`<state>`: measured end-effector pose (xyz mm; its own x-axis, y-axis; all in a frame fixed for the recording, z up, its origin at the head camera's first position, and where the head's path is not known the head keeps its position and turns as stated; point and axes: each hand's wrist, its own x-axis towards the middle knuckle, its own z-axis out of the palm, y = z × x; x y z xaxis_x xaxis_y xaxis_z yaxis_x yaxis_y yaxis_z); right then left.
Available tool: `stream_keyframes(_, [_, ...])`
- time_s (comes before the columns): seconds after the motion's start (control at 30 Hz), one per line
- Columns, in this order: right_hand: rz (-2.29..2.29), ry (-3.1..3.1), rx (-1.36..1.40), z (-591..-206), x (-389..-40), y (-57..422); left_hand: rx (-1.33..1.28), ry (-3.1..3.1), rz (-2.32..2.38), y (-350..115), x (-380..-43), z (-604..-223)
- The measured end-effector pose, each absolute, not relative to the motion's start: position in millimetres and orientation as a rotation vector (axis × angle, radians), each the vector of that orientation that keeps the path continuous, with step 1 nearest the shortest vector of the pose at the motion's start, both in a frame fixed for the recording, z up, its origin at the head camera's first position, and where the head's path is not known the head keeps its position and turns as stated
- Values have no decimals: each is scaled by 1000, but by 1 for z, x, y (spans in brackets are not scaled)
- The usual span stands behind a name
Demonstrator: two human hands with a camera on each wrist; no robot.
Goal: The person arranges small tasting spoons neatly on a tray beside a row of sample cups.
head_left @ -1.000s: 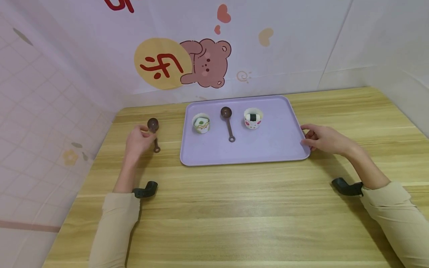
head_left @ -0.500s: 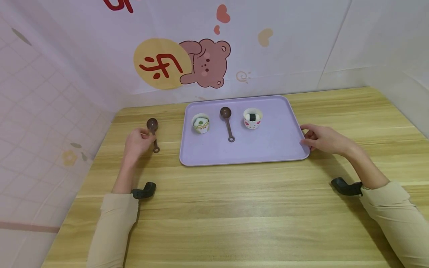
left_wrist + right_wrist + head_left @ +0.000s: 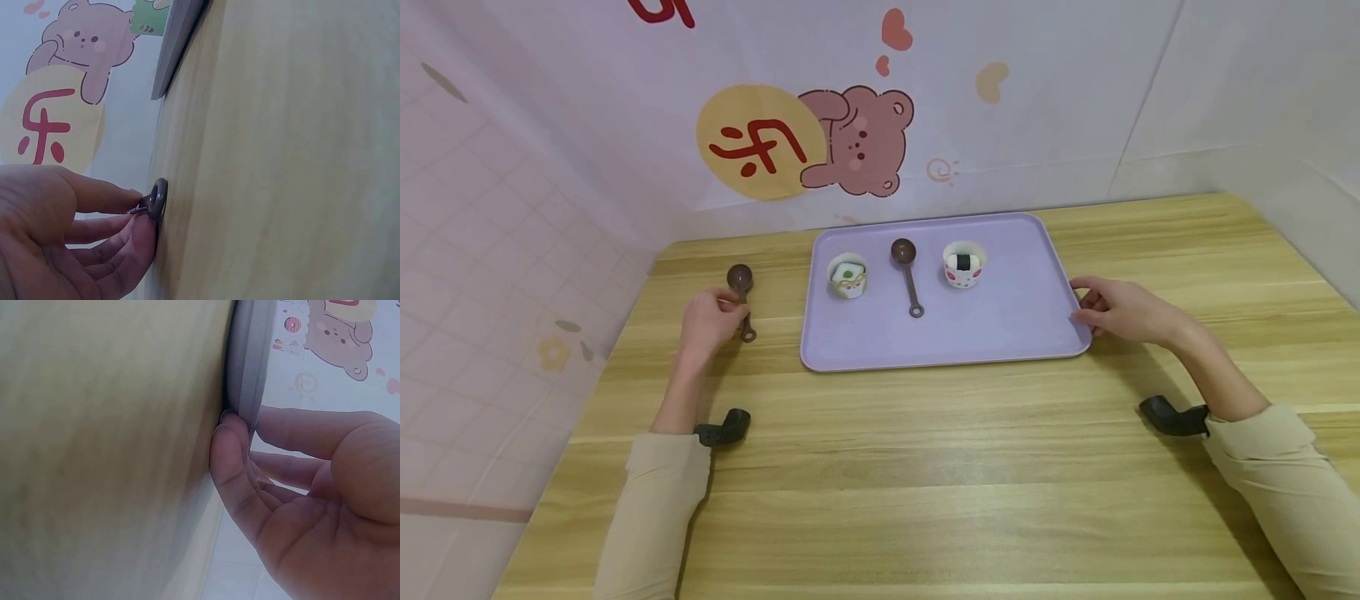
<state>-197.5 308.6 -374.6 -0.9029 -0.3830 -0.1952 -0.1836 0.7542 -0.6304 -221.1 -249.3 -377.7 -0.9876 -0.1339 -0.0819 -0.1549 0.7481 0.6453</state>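
At the left of the head view, my left hand pinches the handle of a dark brown measuring spoon, its round bowl toward the wall. In the left wrist view the ring end of that spoon pokes out past the thumb and fingertips, close over the table. My right hand grips the right rim of a lilac tray. The right wrist view shows the thumb above the tray's edge and fingers curled beneath it. A second brown measuring spoon lies on the tray between two small paper cups.
The left paper cup holds a pale green-and-white item, the right cup a white one with a black band. The wooden table meets a printed wall covering just behind the tray. Another wall covering stands at the left.
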Motion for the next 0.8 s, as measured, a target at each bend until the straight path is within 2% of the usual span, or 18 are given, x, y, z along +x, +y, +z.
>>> stream_keyframes(0.8, [-901, 2644, -429, -375, -199, 309, -247, 2904, 1189, -243, -222, -379])
